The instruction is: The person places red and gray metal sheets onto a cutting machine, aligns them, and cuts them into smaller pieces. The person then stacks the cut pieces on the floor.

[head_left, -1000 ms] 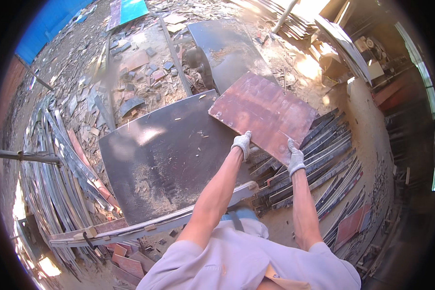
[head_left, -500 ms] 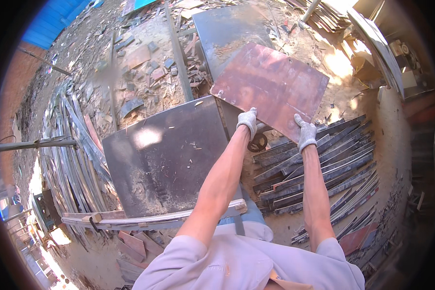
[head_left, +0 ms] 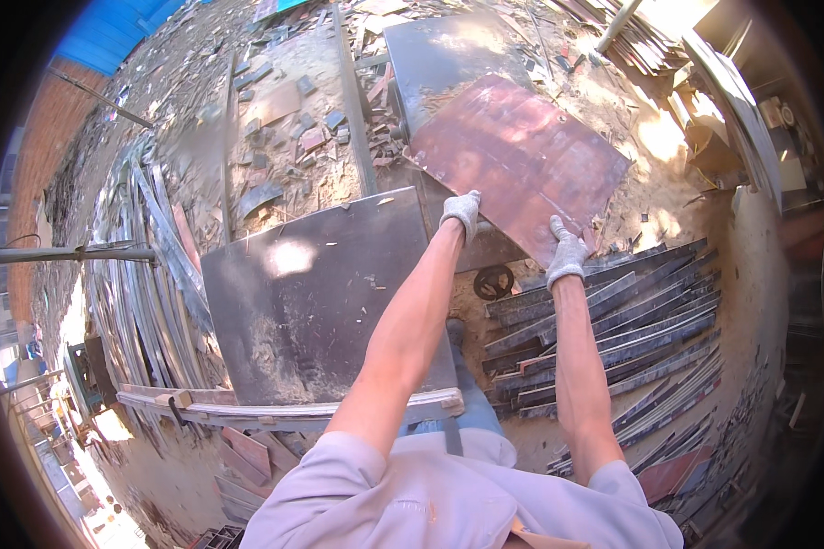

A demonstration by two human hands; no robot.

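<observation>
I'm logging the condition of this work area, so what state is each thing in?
Reddish-brown panel: held, scuffed on top.
Left hand: gloved, gripping the panel's edge.
Right hand: gloved, thumb on top at the panel's near corner.
Dark tabletop: dusty, strewn with chips.
Dark strips: heaped loosely on the ground.
Handwheel: uncovered; turning or still, cannot tell.

No legible txt, nos. or signs

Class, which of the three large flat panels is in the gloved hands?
The reddish-brown panel, held by the left hand and right hand; the dark panel to its left and dark panel beyond it are in neither.
</observation>
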